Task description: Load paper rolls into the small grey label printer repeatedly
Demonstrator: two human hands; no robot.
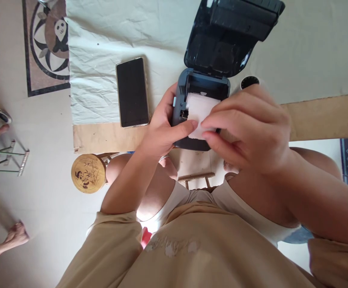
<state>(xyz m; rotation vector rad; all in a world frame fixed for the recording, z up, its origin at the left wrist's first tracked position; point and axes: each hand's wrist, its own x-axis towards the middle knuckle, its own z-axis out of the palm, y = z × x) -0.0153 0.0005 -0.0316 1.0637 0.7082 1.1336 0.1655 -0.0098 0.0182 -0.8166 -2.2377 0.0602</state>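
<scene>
A small dark label printer (180, 138) sits at the table's near edge, its black lid (222, 44) swung up and back. White paper (199, 108) from a roll lies in the open bay and hangs over the front. My left hand (164, 124) grips the printer's left side, with the thumb pressed on the paper. Over the right side of the bay, my right hand (252, 128) has its fingertips pinched at the paper's right edge. That hand hides the printer's right front corner.
A phone (132, 93) with a dark screen lies left of the printer on the pale cloth (95, 80). Behind my right hand is a round white item with a black top (250, 82). A wooden stool (88, 173) stands below at left. Other people's feet (19, 232) show at far left.
</scene>
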